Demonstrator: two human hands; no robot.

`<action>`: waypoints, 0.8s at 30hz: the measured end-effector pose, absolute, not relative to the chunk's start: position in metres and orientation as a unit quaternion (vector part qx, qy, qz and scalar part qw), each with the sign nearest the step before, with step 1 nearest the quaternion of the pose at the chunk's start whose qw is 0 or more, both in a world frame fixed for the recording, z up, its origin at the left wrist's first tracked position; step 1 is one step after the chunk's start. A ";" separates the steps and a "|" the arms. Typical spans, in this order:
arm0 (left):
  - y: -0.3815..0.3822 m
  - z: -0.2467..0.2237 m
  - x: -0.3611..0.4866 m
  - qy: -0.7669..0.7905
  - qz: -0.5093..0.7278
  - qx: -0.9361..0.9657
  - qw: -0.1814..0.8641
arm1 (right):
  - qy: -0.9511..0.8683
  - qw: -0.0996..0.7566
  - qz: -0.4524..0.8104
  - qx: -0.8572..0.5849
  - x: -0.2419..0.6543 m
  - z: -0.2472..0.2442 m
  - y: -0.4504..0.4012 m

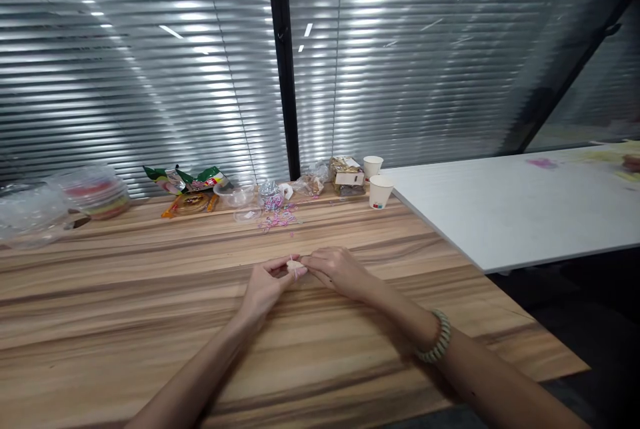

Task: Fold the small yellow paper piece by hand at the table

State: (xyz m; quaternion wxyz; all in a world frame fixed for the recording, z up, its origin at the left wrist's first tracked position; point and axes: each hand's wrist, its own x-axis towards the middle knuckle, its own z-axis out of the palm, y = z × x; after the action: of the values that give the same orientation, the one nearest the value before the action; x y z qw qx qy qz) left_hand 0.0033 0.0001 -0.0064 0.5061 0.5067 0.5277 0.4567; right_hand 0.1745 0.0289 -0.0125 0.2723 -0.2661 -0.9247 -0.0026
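A small cream-coloured piece (295, 265), flat and roundish, is held just above the wooden table (150, 322). The thumb and fingers of my left hand (267, 284) pinch it from the left. From the other side, my right hand (339, 270) has its fingertips closed together on the piece's right edge. A strand or band of pale pink seems to lie against it near my left fingertips, too small to make out. Beyond my hands lies a scatter of small pink, white and purple bits (279, 218). My right wrist wears a coiled greenish band (438, 337).
Along the back edge stand two paper cups (381, 192), a gold packet (347, 174), clear plastic bowls (237, 196) and a green snack bag (195, 179). Stacked clear containers (93, 190) are at left. A white table (500, 216) adjoins at right, with part of another person's hand (631, 162).
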 end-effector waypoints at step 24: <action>-0.001 -0.003 0.006 0.395 0.492 0.511 0.584 | -0.807 0.401 0.136 -0.411 0.163 -0.018 0.022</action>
State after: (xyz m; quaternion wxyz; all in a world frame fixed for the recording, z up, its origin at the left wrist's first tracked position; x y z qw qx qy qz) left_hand 0.0059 -0.0010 -0.0031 0.5838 0.5113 0.3951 0.4916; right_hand 0.1634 0.0218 -0.0180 0.4006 -0.4113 -0.8075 0.1356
